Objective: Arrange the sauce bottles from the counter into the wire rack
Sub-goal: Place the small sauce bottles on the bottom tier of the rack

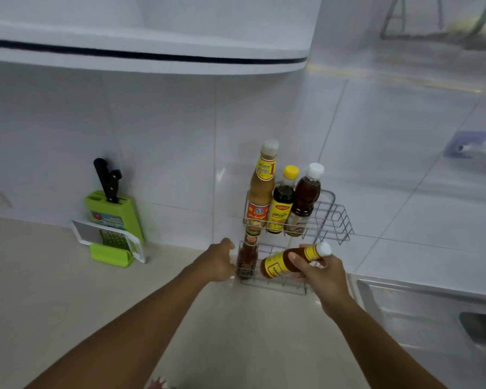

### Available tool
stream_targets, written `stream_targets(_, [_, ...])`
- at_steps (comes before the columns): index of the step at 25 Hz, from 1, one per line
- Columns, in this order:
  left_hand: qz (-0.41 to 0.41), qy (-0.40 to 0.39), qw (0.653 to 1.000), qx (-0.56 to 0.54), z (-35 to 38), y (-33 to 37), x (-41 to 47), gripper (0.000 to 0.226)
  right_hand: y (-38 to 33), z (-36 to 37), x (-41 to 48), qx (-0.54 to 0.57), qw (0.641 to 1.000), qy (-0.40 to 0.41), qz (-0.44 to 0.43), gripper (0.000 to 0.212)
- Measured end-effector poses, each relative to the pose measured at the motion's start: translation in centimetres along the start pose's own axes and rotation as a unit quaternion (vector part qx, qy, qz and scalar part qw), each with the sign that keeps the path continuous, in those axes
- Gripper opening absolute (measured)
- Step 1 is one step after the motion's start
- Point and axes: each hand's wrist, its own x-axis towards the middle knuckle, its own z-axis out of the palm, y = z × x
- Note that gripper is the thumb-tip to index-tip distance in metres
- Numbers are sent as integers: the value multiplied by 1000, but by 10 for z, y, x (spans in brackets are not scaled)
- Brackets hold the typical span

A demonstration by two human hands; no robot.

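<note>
A two-tier wire rack (337, 220) stands against the tiled wall. Its upper tier holds a tall tan sauce bottle (261, 189), a dark bottle with a yellow cap (283, 202) and a brown bottle with a white cap (305, 197). A small red sauce bottle (247, 258) stands at the left of the lower tier. My right hand (321, 272) grips an amber bottle with a yellow label (282, 262), tilted on its side over the lower tier. My left hand (222, 261) is curled at the rack's left edge, beside the red bottle; whether it grips the wire is unclear.
A green knife block (112, 214) with black-handled knives and a grater (110, 240) stand at the wall to the left. A steel sink (432, 313) lies to the right. A cabinet overhangs above. Beige counter (68, 290) spreads in front.
</note>
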Motion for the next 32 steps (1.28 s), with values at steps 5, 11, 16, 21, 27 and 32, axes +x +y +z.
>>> stream_targets(5, [-49, -57, 994, -81, 23, -26, 45, 62, 35, 34, 22, -106, 989, 68, -72, 35])
stream_targets(11, [-55, -83, 988, -117, 57, -31, 76, 47, 61, 61, 55, -176, 980, 25, -94, 37])
stream_targets(16, [-61, -85, 985, -140, 60, -33, 83, 41, 67, 71, 78, -253, 963, -20, -88, 36])
stream_targets(21, [-59, -98, 982, -149, 56, -34, 79, 44, 70, 77, 86, -309, 941, -57, -122, 32])
stream_targets(27, [-77, -111, 981, -139, 52, -33, 69, 43, 66, 72, 84, -290, 948, -100, -84, 49])
stream_targets(32, [-84, -116, 985, -90, 29, -25, 44, 67, 59, 56, 65, -299, 939, -129, -108, 54])
